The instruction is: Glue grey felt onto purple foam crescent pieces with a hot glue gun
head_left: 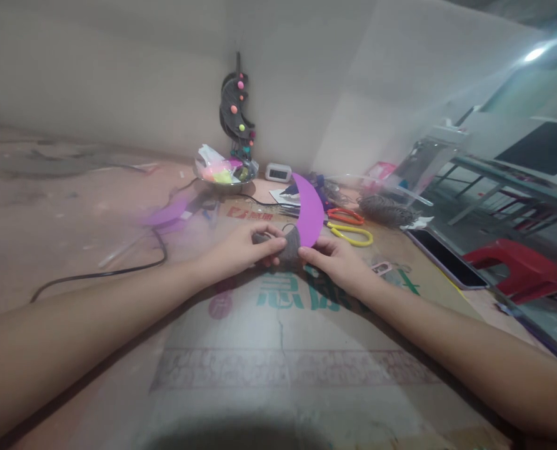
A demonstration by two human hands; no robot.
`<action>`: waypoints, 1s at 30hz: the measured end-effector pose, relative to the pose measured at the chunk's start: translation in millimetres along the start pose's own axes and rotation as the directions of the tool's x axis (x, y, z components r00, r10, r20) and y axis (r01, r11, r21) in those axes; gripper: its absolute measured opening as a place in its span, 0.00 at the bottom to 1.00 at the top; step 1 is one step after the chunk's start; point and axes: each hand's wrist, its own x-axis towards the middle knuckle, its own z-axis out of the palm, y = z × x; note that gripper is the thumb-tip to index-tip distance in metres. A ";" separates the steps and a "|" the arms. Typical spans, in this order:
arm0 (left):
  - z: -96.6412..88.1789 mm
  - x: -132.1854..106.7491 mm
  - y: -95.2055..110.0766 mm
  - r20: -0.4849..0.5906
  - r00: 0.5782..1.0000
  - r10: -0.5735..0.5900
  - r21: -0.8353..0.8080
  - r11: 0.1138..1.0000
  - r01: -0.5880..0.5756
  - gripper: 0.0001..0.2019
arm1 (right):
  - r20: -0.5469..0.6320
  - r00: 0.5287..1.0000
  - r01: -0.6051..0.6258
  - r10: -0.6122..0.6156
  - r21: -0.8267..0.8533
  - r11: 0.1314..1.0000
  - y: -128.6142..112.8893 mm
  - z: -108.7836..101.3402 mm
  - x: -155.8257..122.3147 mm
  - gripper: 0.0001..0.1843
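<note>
A purple crescent (310, 212) stands up between my hands, its lower part wrapped in grey yarn (289, 245). My left hand (262, 247) is closed on the yarn-covered end, thumb and fingers pinched together. On the other side, my right hand (327, 257) pinches the crescent's lower edge where purple meets grey. A thin loop of yarn shows above the left fingertips. Just beyond the right hand lie yellow-handled scissors (353, 235) and an orange-handled tool (346, 217).
A decorated grey crescent (234, 106) hangs at the wall above a bowl of colourful bits (224, 177). Behind are a small white clock (278, 172) and a grey yarn skein (386, 211). A phone (447, 259) lies right; a black cable (102, 273) curves left. Printed cardboard (278, 369) covers the table.
</note>
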 end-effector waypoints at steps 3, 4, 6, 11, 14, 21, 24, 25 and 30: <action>-2.8 1.9 0.1 -0.019 0.999 0.029 -0.049 0.998 -0.030 0.18 | -0.066 0.998 0.003 -0.003 0.002 1.000 1.2 -0.8 0.9 0.18; -3.5 2.7 -1.0 -0.002 0.999 0.048 -0.033 0.998 -0.048 0.17 | -0.081 0.997 0.013 -0.013 0.000 1.000 1.1 -1.2 0.9 0.18; -4.1 4.0 -3.8 0.046 0.997 0.064 0.031 0.997 -0.065 0.18 | -0.094 0.995 0.034 -0.035 -0.015 0.999 -0.1 -1.8 0.5 0.20; -3.7 4.9 -7.6 0.068 0.995 0.068 0.063 0.995 -0.073 0.17 | -0.085 0.994 0.067 -0.067 -0.008 0.998 -2.9 -2.6 -1.2 0.27; -3.7 5.2 -7.5 0.066 0.995 0.082 0.062 0.994 -0.086 0.17 | -0.059 0.996 0.062 -0.060 0.044 0.997 -0.9 -2.6 -0.4 0.22; -3.0 5.7 -7.6 0.072 0.993 0.091 0.062 0.994 -0.096 0.16 | -0.024 0.999 0.030 -0.029 0.050 0.998 1.0 -1.7 1.5 0.17; -2.6 4.9 -7.2 0.076 0.994 0.083 0.065 0.994 -0.088 0.15 | -0.027 0.999 0.035 -0.034 0.038 0.999 -1.3 -1.2 0.5 0.15; -2.5 4.5 -6.9 0.076 0.994 0.080 0.066 0.994 -0.085 0.15 | -0.028 0.999 0.033 -0.032 0.035 0.999 -1.8 -1.0 0.2 0.14; -2.3 2.8 -5.6 0.074 0.994 0.081 0.097 0.991 -0.088 0.15 | -0.030 0.999 0.025 -0.025 0.021 0.999 -0.1 0.2 0.5 0.13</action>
